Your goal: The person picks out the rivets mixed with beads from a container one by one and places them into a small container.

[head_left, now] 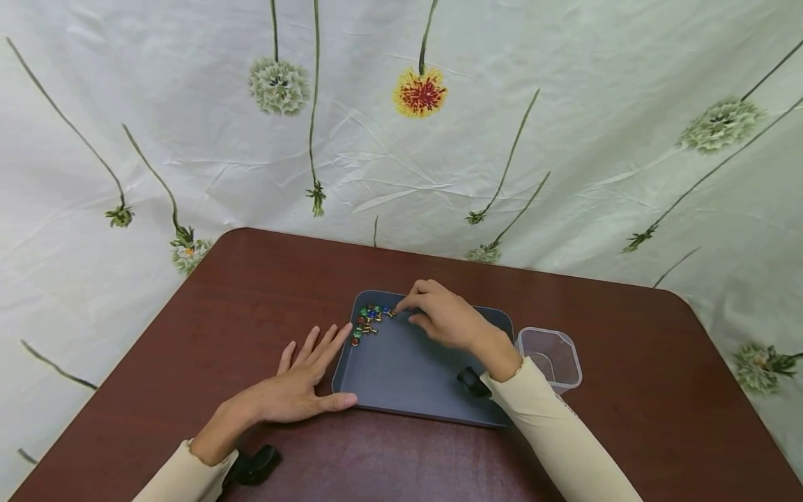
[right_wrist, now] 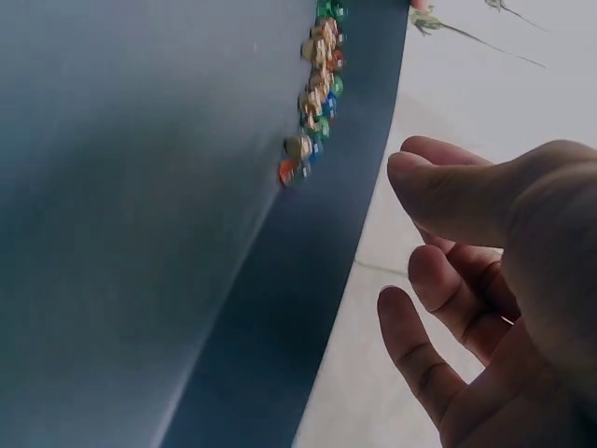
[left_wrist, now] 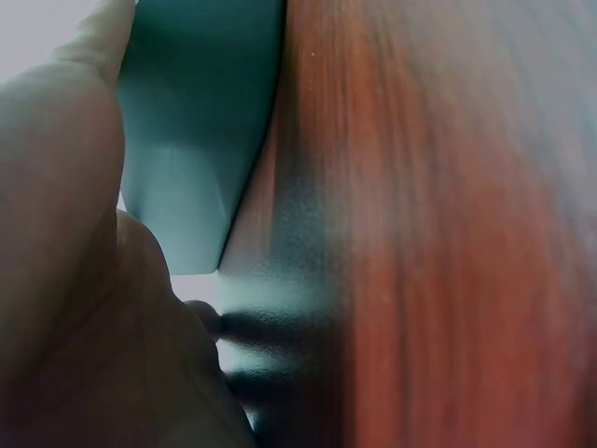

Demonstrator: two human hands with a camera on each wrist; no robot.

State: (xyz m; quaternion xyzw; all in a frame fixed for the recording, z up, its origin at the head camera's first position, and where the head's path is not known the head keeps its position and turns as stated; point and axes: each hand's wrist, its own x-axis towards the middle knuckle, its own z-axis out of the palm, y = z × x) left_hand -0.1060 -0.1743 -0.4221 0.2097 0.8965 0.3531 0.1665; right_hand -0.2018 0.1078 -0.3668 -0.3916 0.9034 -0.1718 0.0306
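Bench [head_left: 263, 300], one, reddish-brown wood grain, rounded far corners. Tray [head_left: 401, 373], one, dark blue-grey, shallow, rectangular with rounded corners, set on the bench; contents: small shiny pieces [head_left: 371, 316] in gold, red, green and blue, more than a dozen, exact count not readable because they crowd and overlap. The pieces lie inside the tray at its far left corner, strung along the left wall and along the far wall, a few set slightly inward. Container [head_left: 548, 348], one, clear plastic, squarish, open-topped, standing on the bench just beside the tray's right side, partly hidden by a forearm; a ring shows at its base. Hands, two. Left hand [head_left: 295, 390]: fingers straight and spread, thumb extended, at the tray's left edge and near left corner, gripping nothing. Right hand [head_left: 448, 317]: over the far part of the tray, fingers loosely bent, thumb and index finger a little apart with nothing seen between them, index fingertip at the right end of the pieces; whether it touches one cannot be told. Sleeves, two, cream [head_left: 558, 432]. Black wrist-worn devices, two [head_left: 258, 466]. Backdrop cloth, white [head_left: 376, 146], printed with long-stemmed flowers: one yellow and red, several pale and round.
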